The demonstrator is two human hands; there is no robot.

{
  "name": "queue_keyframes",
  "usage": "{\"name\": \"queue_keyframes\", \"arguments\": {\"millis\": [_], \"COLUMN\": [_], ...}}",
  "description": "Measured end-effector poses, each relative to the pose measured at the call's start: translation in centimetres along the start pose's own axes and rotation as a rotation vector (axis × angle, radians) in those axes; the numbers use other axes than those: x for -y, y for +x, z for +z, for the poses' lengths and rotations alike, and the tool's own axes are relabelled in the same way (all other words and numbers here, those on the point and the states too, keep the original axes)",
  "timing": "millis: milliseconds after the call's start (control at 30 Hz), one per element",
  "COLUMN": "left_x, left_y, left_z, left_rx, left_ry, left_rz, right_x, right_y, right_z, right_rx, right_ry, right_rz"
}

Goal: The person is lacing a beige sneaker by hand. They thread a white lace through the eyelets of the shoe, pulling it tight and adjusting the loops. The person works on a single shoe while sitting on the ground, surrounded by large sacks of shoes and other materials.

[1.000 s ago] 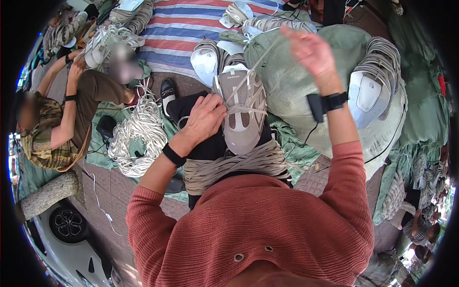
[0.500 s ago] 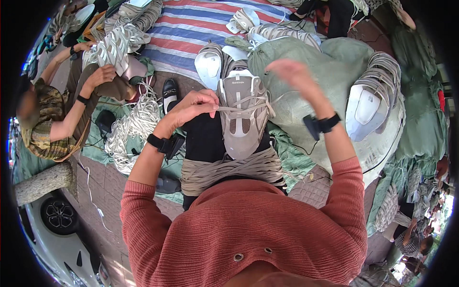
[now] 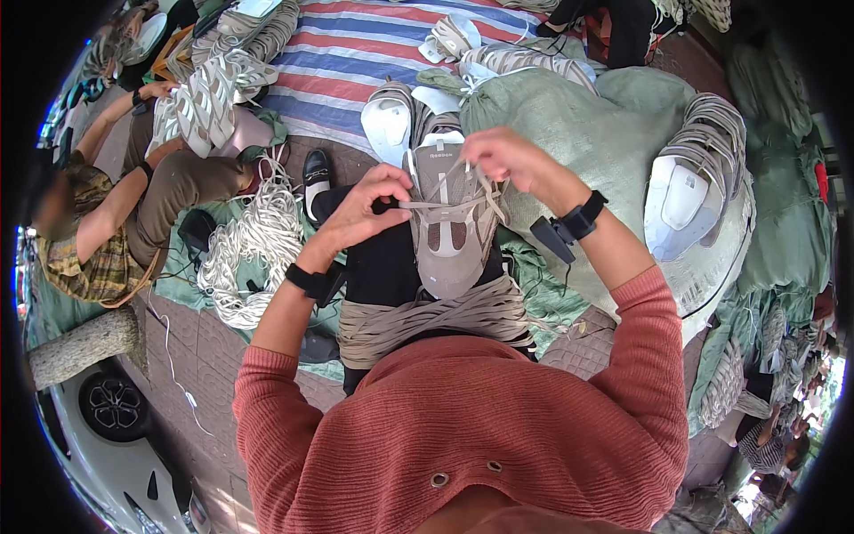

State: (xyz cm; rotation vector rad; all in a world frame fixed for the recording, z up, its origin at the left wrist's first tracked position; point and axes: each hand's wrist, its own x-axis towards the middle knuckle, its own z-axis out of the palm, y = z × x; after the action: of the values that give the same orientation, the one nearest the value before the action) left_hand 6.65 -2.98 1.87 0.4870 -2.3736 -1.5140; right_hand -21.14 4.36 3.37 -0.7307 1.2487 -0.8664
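A taupe shoe upper (image 3: 451, 271) rests on my lap, its toe toward me and its tongue pointing away. A flat beige shoelace (image 3: 438, 207) runs across its lower eyelets. At the upper's left edge, my left hand (image 3: 366, 206) pinches one length of that lace between thumb and fingertips. Over the right side, near the tongue, my right hand (image 3: 511, 160) is closed on another part of the lace, which hangs in a loose loop along the eyelet edge. A thick bundle of taupe laces (image 3: 427, 325) lies across my thighs.
Stacked shoe uppers (image 3: 680, 196) lie on a pale green sack (image 3: 587, 133) at right. White laces (image 3: 245, 258) are heaped on green cloth at left. Beside them a co-worker (image 3: 116, 205) handles white uppers (image 3: 209, 107). Striped sheeting (image 3: 347, 67) lies beyond; a car (image 3: 116, 445) stands lower left.
My right hand has swung left and inward from over the sack to the upper, bringing the lace across it. My left hand stays at the upper's left edge, still pinching the lace.
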Motion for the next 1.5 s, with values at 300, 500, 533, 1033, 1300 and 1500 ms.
{"name": "queue_keyframes", "arguments": {"millis": [300,500,533,1033,1300,1500], "left_x": [0.4,-0.7,-0.6,1.1,1.5,0.9], "left_y": [3.2,4.4,4.2,3.5,4.7,5.0], "left_z": [3.0,4.2,4.0,3.1,3.6,3.9], "left_rx": [-0.08,-0.132,-0.143,0.174,-0.06,-0.104], "left_ry": [0.38,0.571,0.508,0.28,0.263,0.389], "left_rz": [0.106,0.083,0.057,0.109,0.185,0.123], "right_x": [0.6,-2.6,-2.8,-5.7,-7.4,-7.1], "right_y": [-1.5,-4.6,-5.1,-4.7,-3.8,-4.5], "right_z": [-9.8,-6.6,-5.8,3.2,1.4,1.3], "right_rx": [-0.14,-0.422,-0.35,-0.014,-0.086,-0.079], "right_ry": [0.129,-0.417,-0.446,-0.748,-0.971,-1.04], "right_rz": [-0.139,-0.26,-0.272,-0.481,-0.759,-0.632]}}
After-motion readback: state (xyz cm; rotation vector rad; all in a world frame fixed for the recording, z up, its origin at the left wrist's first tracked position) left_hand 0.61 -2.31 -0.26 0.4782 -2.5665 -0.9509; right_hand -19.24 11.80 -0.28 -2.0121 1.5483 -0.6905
